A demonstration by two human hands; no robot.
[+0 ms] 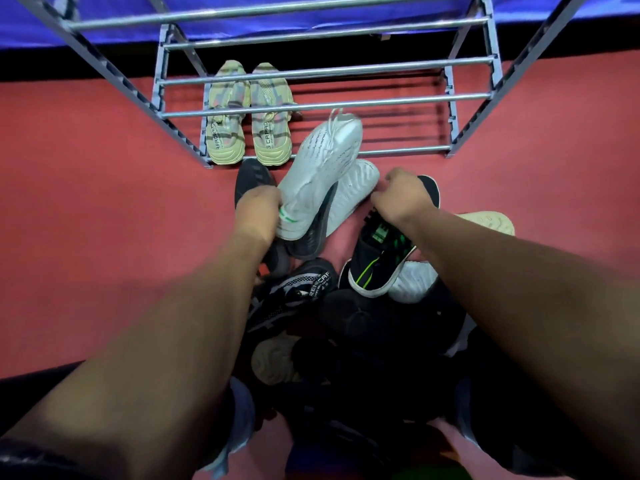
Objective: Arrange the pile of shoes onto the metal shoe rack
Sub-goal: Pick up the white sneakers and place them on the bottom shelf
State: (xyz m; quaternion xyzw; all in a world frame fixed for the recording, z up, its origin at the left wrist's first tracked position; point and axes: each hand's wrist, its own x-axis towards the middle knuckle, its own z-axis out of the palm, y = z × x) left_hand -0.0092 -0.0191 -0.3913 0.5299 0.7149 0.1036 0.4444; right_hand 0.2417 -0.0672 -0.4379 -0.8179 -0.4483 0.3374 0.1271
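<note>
A metal shoe rack [325, 105] stands on the red floor ahead of me. A yellow-green pair of shoes [247, 116] sits on its lowest bars at the left. My left hand [258, 209] grips the heel of a white shoe [318, 168], which is lifted and tilted with its toe toward the rack's front bar. A second white shoe [353, 192] lies sole-up just behind it. My right hand [401, 195] hovers with curled fingers over a black shoe with green stripes [377, 261]; whether it grips anything is unclear.
A pile of several dark shoes [311, 306] lies between my forearms, with a pale sole [491, 221] at the right. Blue fabric [104, 19] hangs behind the rack. Open red floor [104, 202] spreads on both sides.
</note>
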